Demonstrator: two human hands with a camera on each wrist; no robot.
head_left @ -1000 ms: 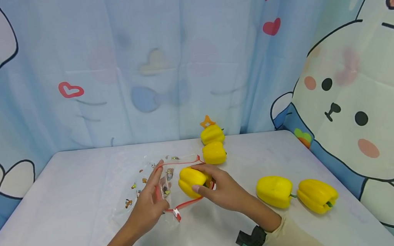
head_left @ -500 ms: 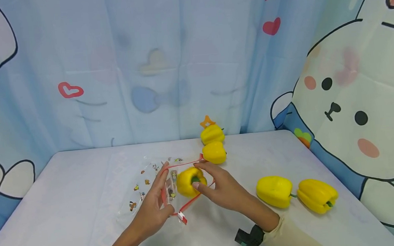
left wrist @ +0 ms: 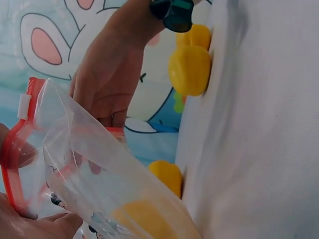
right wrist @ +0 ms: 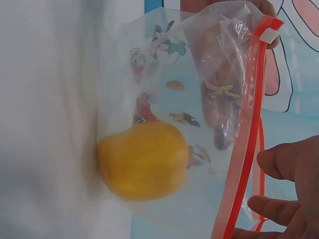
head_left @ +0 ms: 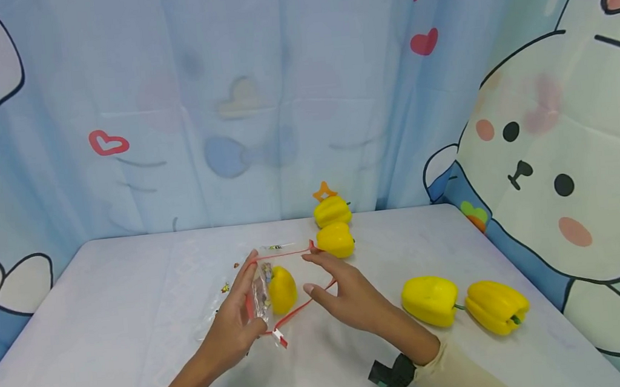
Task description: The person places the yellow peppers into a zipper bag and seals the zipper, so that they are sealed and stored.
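A clear zip bag [right wrist: 244,149] with a red zip edge, white slider and cartoon prints stands with its mouth spread wide. Inside it lies a yellow bell pepper [head_left: 282,290], seen through the plastic in both wrist views and resting low in the bag in the right wrist view. My left hand [head_left: 234,322] grips the bag's left rim between thumb and fingers. At the opposite rim is my right hand [head_left: 353,293], thumb and fingers apart with no pepper between them. Its fingertips are at the red edge; some are hidden behind the bag in the right wrist view.
Two yellow bell peppers, a rear one [head_left: 332,211] and a nearer one [head_left: 335,240], sit just behind the bag. To the right lie two more, a left pepper [head_left: 430,301] and a right pepper [head_left: 497,307], on the white table [head_left: 133,304]. A printed curtain [head_left: 280,98] hangs behind.
The pepper has left my right hand and moved left, deeper into the bag. My right fingers have parted and stay near the mouth. My left hand still holds the rim.
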